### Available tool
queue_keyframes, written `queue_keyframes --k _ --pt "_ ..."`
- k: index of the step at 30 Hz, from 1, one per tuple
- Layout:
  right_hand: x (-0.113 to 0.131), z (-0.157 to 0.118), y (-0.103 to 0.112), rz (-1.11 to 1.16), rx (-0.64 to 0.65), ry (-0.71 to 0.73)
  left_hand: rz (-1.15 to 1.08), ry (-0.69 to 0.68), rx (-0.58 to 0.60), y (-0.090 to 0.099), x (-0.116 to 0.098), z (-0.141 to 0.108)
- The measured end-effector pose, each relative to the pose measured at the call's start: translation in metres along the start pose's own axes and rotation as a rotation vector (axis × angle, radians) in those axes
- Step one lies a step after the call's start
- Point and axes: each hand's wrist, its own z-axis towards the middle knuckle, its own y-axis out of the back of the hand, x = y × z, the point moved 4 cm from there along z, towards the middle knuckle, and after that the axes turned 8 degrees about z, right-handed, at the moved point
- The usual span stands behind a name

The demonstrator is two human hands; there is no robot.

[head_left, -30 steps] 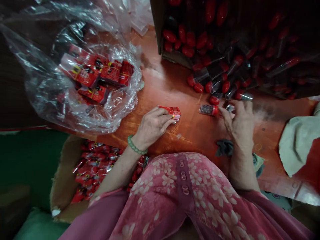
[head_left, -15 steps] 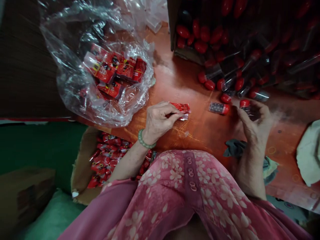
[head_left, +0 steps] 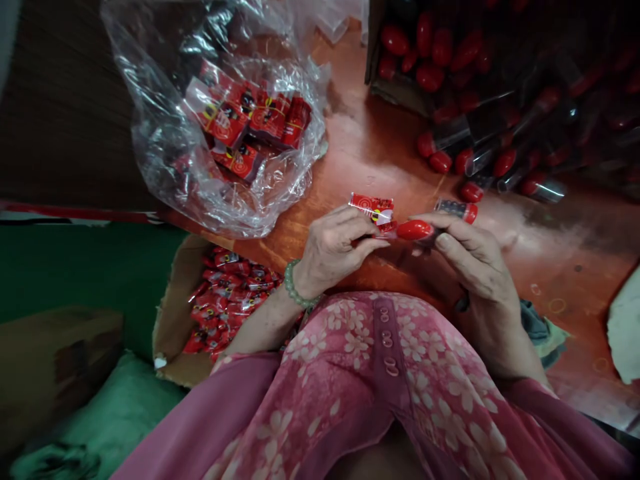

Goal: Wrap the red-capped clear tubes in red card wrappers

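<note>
My left hand point(head_left: 340, 248), with a green bead bracelet at the wrist, pinches a small piece of clear and red film between thumb and fingers. Just beyond its fingertips a flat red printed wrapper point(head_left: 371, 209) lies on the orange table. My right hand point(head_left: 473, 260) grips a small tube with a rounded red cap point(head_left: 415, 231); the cap points left, close to the film at my left fingertips. Behind my right fingers lies another red-capped tube with dark contents point(head_left: 453, 210).
A clear plastic bag point(head_left: 225, 210) holds bundles of red wrappers at the upper left. Many red-capped tubes point(head_left: 430, 77) spill from a box at the upper right. A cardboard box point(head_left: 170, 320) of red-wrapped pieces stands lower left. Cloth point(head_left: 543, 333) lies at the right.
My right hand has moved left with the capped tube, bringing it near my left hand. The film in my left hand now stands apart from the flat wrappers. The view has shifted slightly.
</note>
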Motion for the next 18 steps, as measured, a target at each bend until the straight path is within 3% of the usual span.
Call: queue_keyframes --k 6,11,18 --pt "0.004 0.009 0.004 -0.261 0.233 0.14 -0.069 0.032 0.05 -0.005 0.004 -0.003" --pt "0.0 0.015 0.005 -0.352 0.364 0.048 -0.115 0.076 0.123 -0.011 0.008 -0.008" --pt "-0.003 0.022 0.003 -0.384 0.534 -0.046 -0.116 0.03 0.207 -0.018 0.008 -0.012"
